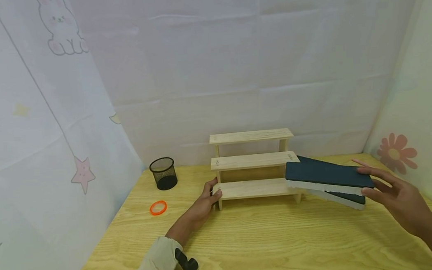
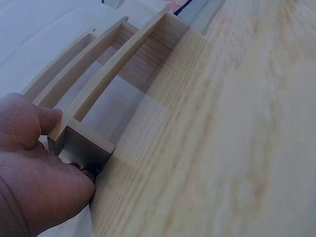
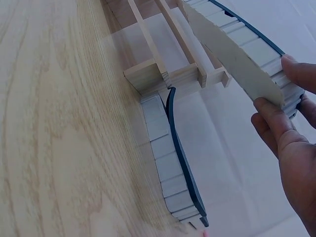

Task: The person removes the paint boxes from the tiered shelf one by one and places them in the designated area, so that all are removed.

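Observation:
A three-tier wooden stand [image 1: 252, 161] is on the table near the back wall. My left hand [image 1: 201, 204] grips the left end of its lowest shelf, thumb over the top and the other fingers partly hidden below. My right hand [image 1: 402, 200] pinches the right end of a long flat box-like piece [image 1: 326, 175] with a dark blue top and white ridged sides. That piece is held raised and tilted beside the stand's right end. A similar dark-topped white piece [image 3: 170, 163] lies on the table under it, one end close to the stand's foot.
To the left of the stand is a black mesh pen holder [image 1: 166, 182], with an orange ring [image 1: 158, 213] lying in front of it. A thin pink stick [image 1: 359, 162] shows behind the right hand. Printed cloth walls [image 1: 234, 68] enclose the wooden table [image 1: 252, 248] at the back and sides.

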Available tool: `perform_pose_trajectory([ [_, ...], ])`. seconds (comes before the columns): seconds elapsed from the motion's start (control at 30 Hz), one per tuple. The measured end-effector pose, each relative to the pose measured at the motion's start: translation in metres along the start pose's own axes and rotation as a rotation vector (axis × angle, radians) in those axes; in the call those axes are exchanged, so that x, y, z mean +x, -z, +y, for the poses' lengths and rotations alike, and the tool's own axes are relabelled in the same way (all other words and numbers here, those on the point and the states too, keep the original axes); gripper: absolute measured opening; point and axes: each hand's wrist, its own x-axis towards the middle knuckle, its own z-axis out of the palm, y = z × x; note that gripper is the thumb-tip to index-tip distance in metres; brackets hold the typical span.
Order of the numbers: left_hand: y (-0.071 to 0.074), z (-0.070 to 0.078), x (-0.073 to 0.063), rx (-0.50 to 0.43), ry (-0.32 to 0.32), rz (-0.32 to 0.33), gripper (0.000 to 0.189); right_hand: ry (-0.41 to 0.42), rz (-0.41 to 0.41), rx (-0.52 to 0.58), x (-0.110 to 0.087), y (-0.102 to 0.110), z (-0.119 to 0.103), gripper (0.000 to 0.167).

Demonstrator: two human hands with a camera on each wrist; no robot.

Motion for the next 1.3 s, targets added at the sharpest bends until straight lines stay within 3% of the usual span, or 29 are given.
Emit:
perform_pose_trajectory([
  [0.17,0.0,0.0,0.0,0.0,-0.006,0.004,0.06,0.026,-0.016,0.16,-0.004,0.001,0.003,0.055],
  [0.27,0.0,0.0,0.0,0.0,-0.003,0.006,0.06,0.027,-0.019,0.195,-0.007,0.002,0.005,0.055],
  [0.53,0.0,0.0,0.0,0.004,0.002,0.008,0.059,-0.01,0.03,0.018,-0.013,0.006,0.009,0.053],
  [0.73,-0.001,0.001,-0.001,0.008,0.001,0.007,0.06,-0.02,0.008,0.173,-0.017,0.007,0.01,0.056],
  [1.0,-0.001,0.002,-0.001,0.016,0.005,0.007,0.061,-0.038,0.033,0.031,-0.024,0.012,0.017,0.056],
  [1.13,0.0,0.001,0.0,0.017,0.001,0.003,0.061,-0.033,0.032,0.065,-0.026,0.014,0.022,0.057],
  [1.3,0.0,0.001,0.0,0.015,-0.002,0.003,0.06,-0.025,0.025,0.205,-0.029,0.015,0.028,0.057],
])
